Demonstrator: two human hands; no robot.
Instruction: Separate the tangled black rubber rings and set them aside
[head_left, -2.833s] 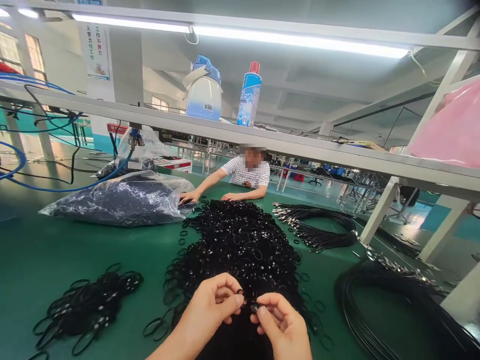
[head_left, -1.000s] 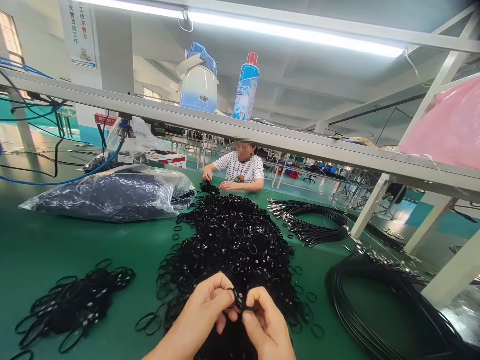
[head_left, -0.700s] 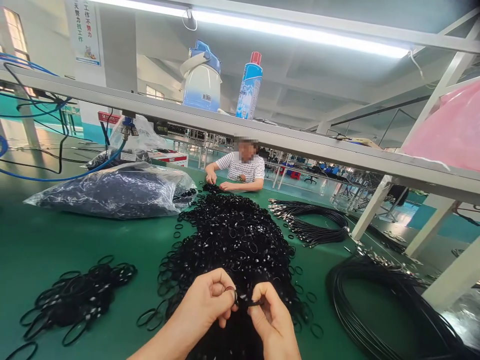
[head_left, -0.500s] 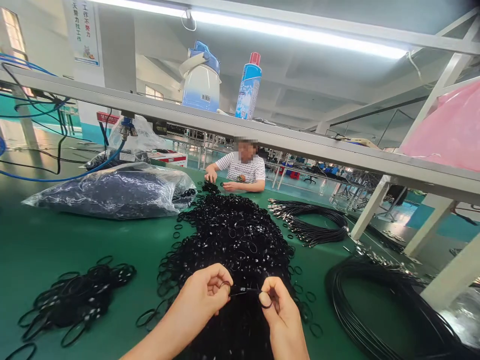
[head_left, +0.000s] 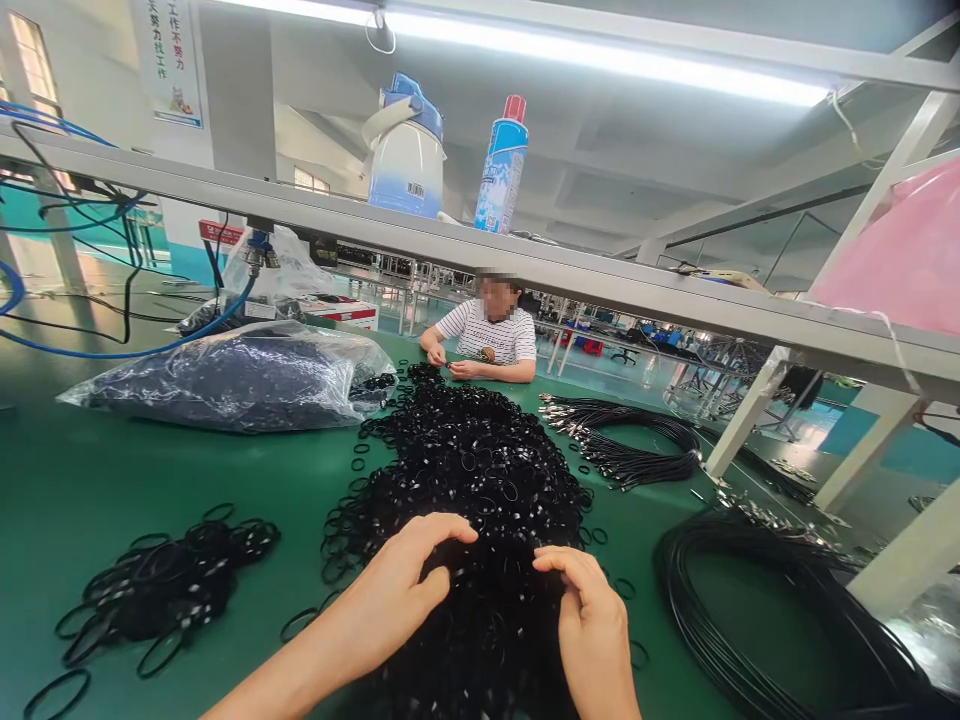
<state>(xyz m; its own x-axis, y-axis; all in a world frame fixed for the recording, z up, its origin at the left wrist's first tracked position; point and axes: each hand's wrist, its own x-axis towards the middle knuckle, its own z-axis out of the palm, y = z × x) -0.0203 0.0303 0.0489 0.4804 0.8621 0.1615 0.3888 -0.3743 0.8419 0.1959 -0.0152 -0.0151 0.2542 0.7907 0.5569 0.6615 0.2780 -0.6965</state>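
Observation:
A long heap of black elastic bands (head_left: 480, 450) runs away from me down the middle of the green table. Over its near part is my left hand (head_left: 420, 570), with thumb and forefinger apart and no band visible in it. My right hand (head_left: 592, 610) hovers at the heap's right side, forefinger stretched out toward the left hand and thumb apart from it. Nothing shows between those fingers. To the left lies a smaller pile of black bands (head_left: 165, 580), with a few loose ones around it.
Across the table a person (head_left: 491, 335) handles bands at the heap's far end. A stuffed clear plastic bag (head_left: 232, 380) lies back left. Coiled black cables (head_left: 637, 440) and a larger cable coil (head_left: 705, 620) lie right. Overhead, a shelf (head_left: 600, 255) carries a jug (head_left: 407, 150) and spray can (head_left: 502, 170).
The black band stretched between my two hands is gone from them. Both hands have opened and moved farther apart. The person opposite has brought their hands closer together.

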